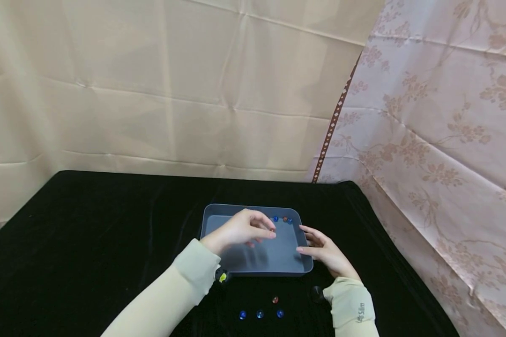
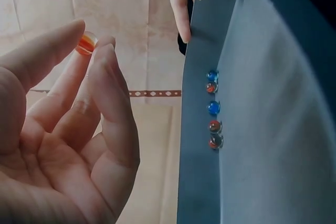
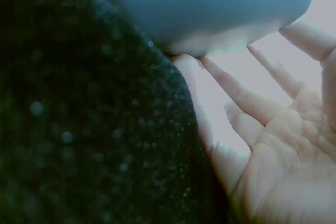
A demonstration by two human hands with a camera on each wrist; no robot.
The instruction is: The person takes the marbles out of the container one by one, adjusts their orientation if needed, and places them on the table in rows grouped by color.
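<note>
My left hand [image 1: 246, 228] is above the grey-blue tray [image 1: 280, 257], pinching an orange-red glass marble [image 2: 85, 44] between thumb and fingertip. Against the tray's far wall lie several marbles; a blue marble [image 2: 213, 107] and a reddish one [image 2: 214, 126] are among them in the left wrist view. At the tray's right side is my right hand [image 1: 329, 252], its fingers spread and fairly straight. Its fingertips touch the outer wall [image 3: 220, 14] of the tray in the right wrist view.
On the black cloth [image 1: 109, 243] in front of the tray lie a red-brown marble [image 1: 275, 300] and three blue marbles [image 1: 259, 314]. A cream curtain [image 1: 173, 93] hangs behind the table, and a floral curtain [image 1: 438, 140] hangs on the right.
</note>
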